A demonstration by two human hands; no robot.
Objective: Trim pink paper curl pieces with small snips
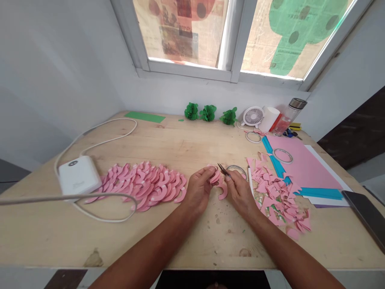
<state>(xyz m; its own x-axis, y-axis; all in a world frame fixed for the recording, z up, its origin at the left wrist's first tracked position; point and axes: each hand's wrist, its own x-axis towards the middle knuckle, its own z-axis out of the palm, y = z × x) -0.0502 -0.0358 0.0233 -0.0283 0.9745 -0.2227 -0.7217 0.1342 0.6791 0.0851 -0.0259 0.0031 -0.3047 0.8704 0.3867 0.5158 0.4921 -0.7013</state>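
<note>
Between the fingers of my left hand (197, 190) is a small stack of curved pink paper pieces (215, 175). My right hand (240, 194) is closed round a pair of scissors (223, 169), whose dark blades point up beside that stack. Whether the blades touch the paper I cannot tell. A single pink paper arc (223, 192) lies on the table between my hands. Left of my left hand spreads a heap of pink paper arcs (150, 184) with small whitish patches on them. Pink paper scraps (276, 194) are strewn to the right of my right hand, with a tape roll (237, 167) partly hidden behind it.
A white power bank (79, 176) with a looping cable lies left. Along the back are a green paper strip (144, 117), green paper pompoms (208, 113), a small fan (253, 116) and a glass bottle (288, 119). Pink sheets (313, 166) and a phone (365, 218) lie right.
</note>
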